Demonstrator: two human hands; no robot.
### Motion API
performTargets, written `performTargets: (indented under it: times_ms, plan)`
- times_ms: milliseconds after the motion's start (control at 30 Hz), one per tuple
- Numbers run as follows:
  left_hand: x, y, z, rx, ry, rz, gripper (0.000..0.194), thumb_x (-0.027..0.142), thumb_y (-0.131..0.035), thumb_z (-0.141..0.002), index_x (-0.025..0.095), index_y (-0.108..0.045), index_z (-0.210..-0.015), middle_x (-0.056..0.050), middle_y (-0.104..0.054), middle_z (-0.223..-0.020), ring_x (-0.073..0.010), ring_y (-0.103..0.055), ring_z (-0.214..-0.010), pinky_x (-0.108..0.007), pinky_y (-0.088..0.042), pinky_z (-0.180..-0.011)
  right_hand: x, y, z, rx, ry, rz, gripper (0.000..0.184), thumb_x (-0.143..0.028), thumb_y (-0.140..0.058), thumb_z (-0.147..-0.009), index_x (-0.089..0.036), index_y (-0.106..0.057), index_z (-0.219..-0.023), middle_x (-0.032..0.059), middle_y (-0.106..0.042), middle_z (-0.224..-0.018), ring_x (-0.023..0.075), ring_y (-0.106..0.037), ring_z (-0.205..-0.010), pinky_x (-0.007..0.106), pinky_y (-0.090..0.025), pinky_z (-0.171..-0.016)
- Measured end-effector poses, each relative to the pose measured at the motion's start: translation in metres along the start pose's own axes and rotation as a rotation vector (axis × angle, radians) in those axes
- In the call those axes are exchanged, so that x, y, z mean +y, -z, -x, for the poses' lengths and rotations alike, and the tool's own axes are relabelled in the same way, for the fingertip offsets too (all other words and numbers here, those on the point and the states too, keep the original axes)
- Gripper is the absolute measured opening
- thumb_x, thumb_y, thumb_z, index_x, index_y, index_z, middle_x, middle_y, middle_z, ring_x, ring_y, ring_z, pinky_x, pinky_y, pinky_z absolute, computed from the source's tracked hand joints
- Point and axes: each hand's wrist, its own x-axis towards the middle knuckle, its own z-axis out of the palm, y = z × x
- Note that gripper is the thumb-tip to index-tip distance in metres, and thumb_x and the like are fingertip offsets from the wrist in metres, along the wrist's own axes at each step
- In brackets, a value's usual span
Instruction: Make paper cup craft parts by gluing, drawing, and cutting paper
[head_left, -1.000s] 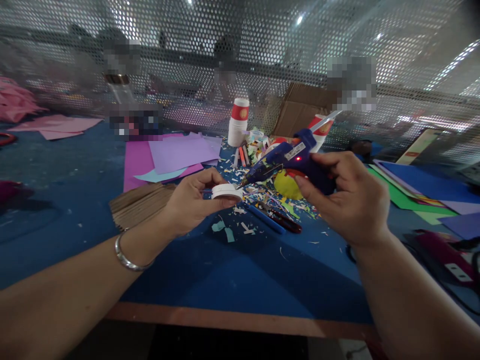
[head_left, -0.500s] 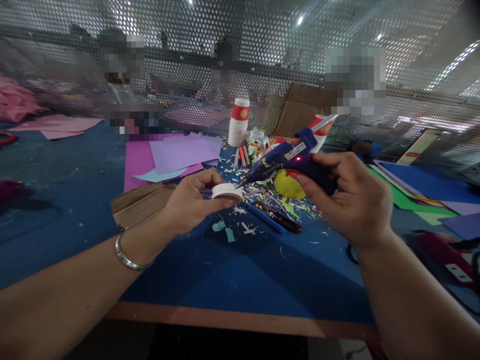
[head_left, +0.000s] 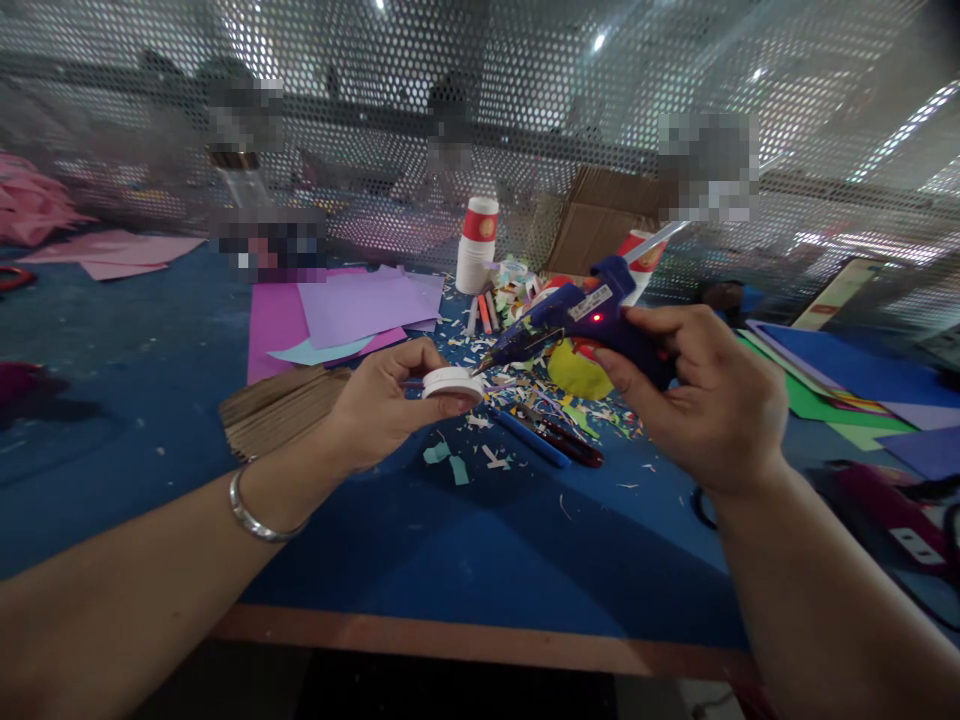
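My left hand pinches a small round white piece, shaped like a shallow ring or the bottom of a paper cup, between thumb and fingers. Wrapped round the handle of a blue hot glue gun is my right hand. A red light glows on the gun's side, and a clear glue stick juts from its back. The metal nozzle is at the right edge of the white piece; whether it touches cannot be made out. Behind the gun lies a yellow round piece.
Paper scraps litter the blue table around a blue pen and dark red-handled scissors. Corrugated cardboard and purple sheets lie left. Stacked paper cups stand behind. Coloured sheets and a power strip are at right.
Almost nothing differs. Both hands, the white piece and the glue gun keep nearly the same positions, with the nozzle still at the piece's edge.
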Motion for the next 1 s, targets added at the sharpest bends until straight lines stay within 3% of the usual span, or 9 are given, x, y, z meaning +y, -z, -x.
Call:
performTargets:
  times_ms: [367, 667, 833, 1000]
  plan:
    - [0.005, 0.000, 0.002, -0.024, 0.076, -0.047, 0.030, 0.027, -0.084, -0.068, 0.019, -0.056, -0.068, 0.001, -0.063, -0.070, -0.0124, -0.054, -0.067, -0.029, -0.041, -0.064, 0.000, 0.000, 0.001, 0.020, 0.039, 0.021, 0.026, -0.034, -0.070, -0.088, -0.025, -0.064, -0.111, 0.0044, -0.075, -0.102, 0.0210, -0.074, -0.083, 0.033, -0.060, -0.073]
    - [0.015, -0.002, 0.004, 0.054, 0.005, -0.109, 0.025, 0.027, -0.086, -0.066, 0.020, -0.062, -0.068, 0.001, -0.064, -0.068, -0.0132, -0.054, -0.066, -0.029, -0.041, -0.063, 0.000, 0.000, -0.001, 0.015, 0.010, 0.049, 0.025, -0.035, -0.069, -0.088, -0.026, -0.063, -0.111, 0.0056, -0.075, -0.102, 0.0229, -0.073, -0.088, 0.035, -0.059, -0.078]
    - [0.015, -0.001, 0.003, 0.063, 0.071, -0.019, 0.029, 0.030, -0.088, -0.064, 0.019, -0.061, -0.068, 0.002, -0.065, -0.069, -0.0130, -0.056, -0.067, -0.028, -0.042, -0.064, 0.023, -0.001, -0.006, 0.025, -0.139, 0.095, 0.031, -0.041, -0.073, -0.081, -0.023, -0.066, -0.106, 0.0080, -0.077, -0.095, 0.0234, -0.072, -0.079, 0.035, -0.056, -0.072]
    - [0.019, -0.002, 0.008, -0.094, 0.124, -0.025, 0.027, 0.031, -0.086, -0.070, 0.019, -0.062, -0.070, 0.003, -0.062, -0.067, -0.0102, -0.051, -0.063, -0.025, -0.039, -0.061, 0.061, -0.004, -0.006, 0.034, -0.285, 0.188, 0.028, -0.037, -0.076, -0.074, -0.024, -0.066, -0.097, 0.0103, -0.076, -0.090, 0.0262, -0.070, -0.078, 0.040, -0.052, -0.074]
